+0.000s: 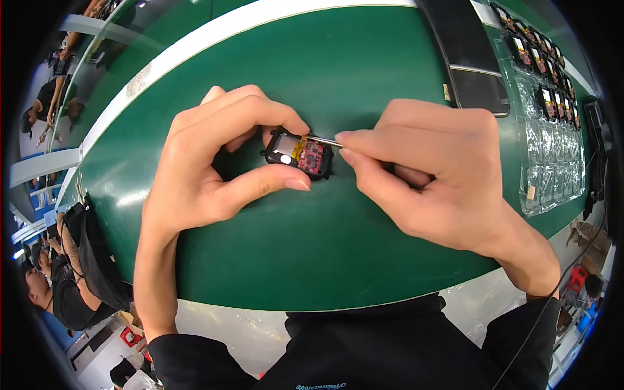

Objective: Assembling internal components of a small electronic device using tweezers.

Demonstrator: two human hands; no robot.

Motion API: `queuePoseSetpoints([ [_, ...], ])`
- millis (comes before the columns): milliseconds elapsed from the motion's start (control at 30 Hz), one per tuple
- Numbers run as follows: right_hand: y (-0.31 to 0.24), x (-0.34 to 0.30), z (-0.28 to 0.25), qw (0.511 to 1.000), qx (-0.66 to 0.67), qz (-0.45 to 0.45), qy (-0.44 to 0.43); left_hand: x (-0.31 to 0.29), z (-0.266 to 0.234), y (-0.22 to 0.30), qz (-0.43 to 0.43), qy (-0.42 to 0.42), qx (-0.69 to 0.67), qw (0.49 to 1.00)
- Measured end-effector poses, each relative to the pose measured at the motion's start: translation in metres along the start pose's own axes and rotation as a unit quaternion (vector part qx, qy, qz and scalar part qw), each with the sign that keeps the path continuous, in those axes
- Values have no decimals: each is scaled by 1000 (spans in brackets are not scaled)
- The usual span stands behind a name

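A small black device housing [318, 173] lies face up on the green work surface, its inside exposed: a red circuit board, a silvery battery-like block, yellow tape and a white round spot. My left hand [208, 153] is closed around it, thumb along the near edge and index fingertip at the far edge. My right hand [429, 169] pinches a thin metal tool, like tweezers [324, 140], between thumb and fingertips. The tool's tip reaches the upper edge of the housing beside my left index finger. Its exact contact point is too small to tell.
At the far right a clear plastic blister tray [552, 156] holds several similar black devices with red boards in its far part. A dark flat panel [478, 71] lies left of it. Other people sit at work on the left, beyond a white-edged bench [140, 81]. A thin cable runs down the right side.
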State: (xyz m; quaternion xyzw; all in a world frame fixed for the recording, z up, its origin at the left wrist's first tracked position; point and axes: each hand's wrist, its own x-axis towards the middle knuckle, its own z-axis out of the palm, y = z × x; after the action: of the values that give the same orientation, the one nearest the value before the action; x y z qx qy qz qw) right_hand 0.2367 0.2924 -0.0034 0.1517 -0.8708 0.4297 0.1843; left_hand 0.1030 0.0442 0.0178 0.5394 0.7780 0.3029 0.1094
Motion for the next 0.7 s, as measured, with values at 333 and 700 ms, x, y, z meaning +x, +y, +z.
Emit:
queuePoseSetpoints([
  [333,-1,4,-10,997,35,17,61,-1,7,2,-27,26,-33,999],
  [700,-15,7,-7,991,64,114,-38,1,3,8,-15,14,-45,999],
])
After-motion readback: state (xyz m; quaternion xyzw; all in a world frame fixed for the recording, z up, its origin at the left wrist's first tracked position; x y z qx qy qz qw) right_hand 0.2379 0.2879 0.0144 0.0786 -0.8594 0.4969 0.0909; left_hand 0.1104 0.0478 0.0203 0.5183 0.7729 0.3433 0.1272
